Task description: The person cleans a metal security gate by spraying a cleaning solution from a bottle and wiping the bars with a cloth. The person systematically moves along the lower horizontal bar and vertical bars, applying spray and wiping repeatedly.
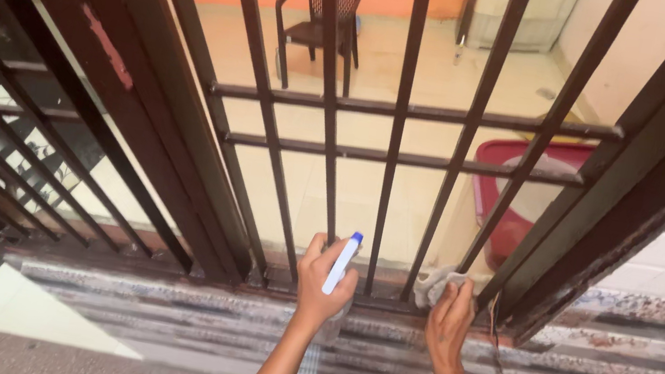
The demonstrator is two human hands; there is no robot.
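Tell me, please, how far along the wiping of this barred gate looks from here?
Done: nothing shows clearly as wiped; the bars look alike. In hand: the left hand holds a spray bottle and the right hand presses a cloth at the foot of the bars. Left: the stained sill looks untouched.
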